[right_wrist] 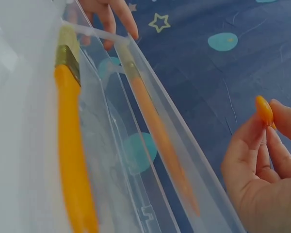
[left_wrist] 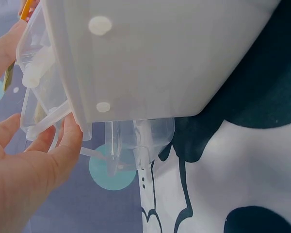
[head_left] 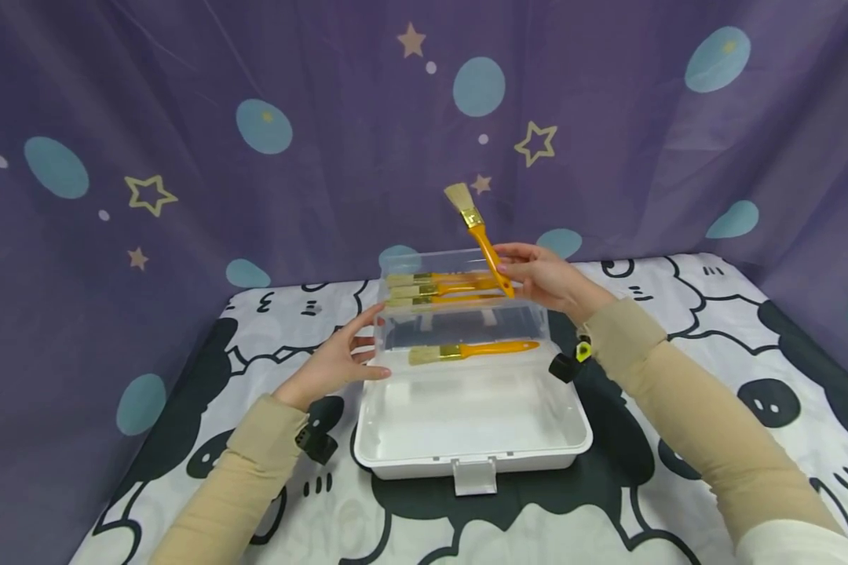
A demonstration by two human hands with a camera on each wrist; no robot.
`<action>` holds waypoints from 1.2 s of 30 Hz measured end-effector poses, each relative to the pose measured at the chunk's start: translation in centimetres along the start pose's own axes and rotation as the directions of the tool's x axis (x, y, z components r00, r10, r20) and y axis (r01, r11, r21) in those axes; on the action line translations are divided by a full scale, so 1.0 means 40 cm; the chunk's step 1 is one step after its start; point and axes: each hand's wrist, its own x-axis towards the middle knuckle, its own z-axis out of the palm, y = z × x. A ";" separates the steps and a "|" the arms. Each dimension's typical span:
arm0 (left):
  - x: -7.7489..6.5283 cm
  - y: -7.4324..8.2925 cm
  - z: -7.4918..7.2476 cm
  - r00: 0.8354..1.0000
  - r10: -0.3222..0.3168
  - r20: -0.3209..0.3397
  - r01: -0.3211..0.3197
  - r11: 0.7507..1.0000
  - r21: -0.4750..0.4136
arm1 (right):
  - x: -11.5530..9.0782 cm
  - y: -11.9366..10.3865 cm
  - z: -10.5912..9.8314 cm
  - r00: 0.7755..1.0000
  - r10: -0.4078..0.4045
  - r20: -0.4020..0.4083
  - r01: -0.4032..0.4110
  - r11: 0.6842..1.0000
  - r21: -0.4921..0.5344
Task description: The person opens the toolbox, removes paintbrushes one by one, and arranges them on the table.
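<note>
Orange-handled brush (head_left: 482,235) is pinched by the right hand (head_left: 547,279); left hand (head_left: 334,361), fingers (head_left: 362,320) spread, perhaps touches a clear tray (head_left: 431,326).

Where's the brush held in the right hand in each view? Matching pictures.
Head: held brush, just right of centre.
Left wrist: upper left, partly hidden; bristles show.
Right wrist: handle end, right side, in the right hand.
Shared landmark: left hand, in all three views.

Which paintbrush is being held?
The raised paintbrush, tilted bristles-up and pinched in the right hand; the other brushes lie sideways, ungripped.
</note>
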 end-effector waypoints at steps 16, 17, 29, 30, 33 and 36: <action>0.005 0.001 -0.001 1.000 -0.012 -0.007 0.012 1.000 0.006 | -0.096 0.028 -0.043 1.000 0.004 -0.005 -0.003 1.000 0.008; 0.004 0.000 -0.001 1.000 -0.010 -0.006 0.010 1.000 0.002 | -0.100 0.030 -0.046 1.000 0.006 -0.004 -0.006 1.000 0.007; 0.003 -0.005 0.001 1.000 -0.007 -0.008 0.007 1.000 -0.001 | -0.153 0.032 -0.097 0.999 -0.003 -0.040 0.001 0.999 -0.035; 0.003 -0.004 0.002 1.000 -0.006 -0.007 0.006 1.000 0.001 | -0.157 0.033 -0.104 0.999 -0.004 -0.050 0.003 0.999 -0.032; 0.004 -0.003 0.001 1.000 -0.001 -0.003 0.001 1.000 -0.002 | -0.170 0.033 -0.126 0.997 0.003 -0.082 -0.006 1.000 -0.026; 0.005 -0.004 0.001 1.000 0.004 0.000 -0.004 1.000 -0.003 | -0.180 0.035 -0.148 0.995 0.018 -0.093 -0.018 1.000 0.006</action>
